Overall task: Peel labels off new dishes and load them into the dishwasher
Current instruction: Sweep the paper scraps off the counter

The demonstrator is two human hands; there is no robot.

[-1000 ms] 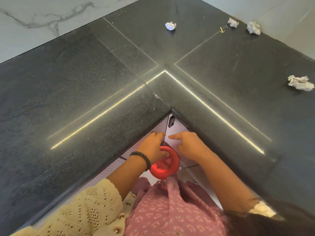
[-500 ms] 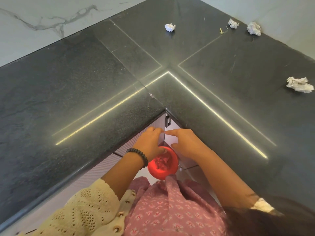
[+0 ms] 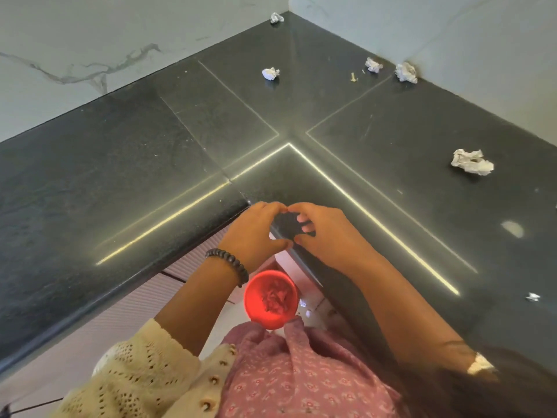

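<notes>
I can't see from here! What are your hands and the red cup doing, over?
Left hand and right hand fingertip to fingertip above counter corner, any label too small to see. Red cup below, unheld. Crumpled paper wads on counter.

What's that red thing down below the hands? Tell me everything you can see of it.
The red cup is a round, glossy, plastic-looking vessel, seen straight down its open mouth, glowing as light passes through it. Crumpled scraps lie inside. It sits low, below the black counter's inner corner, against the pink floral clothing. Neither hand touches it; what supports it is hidden.
</notes>
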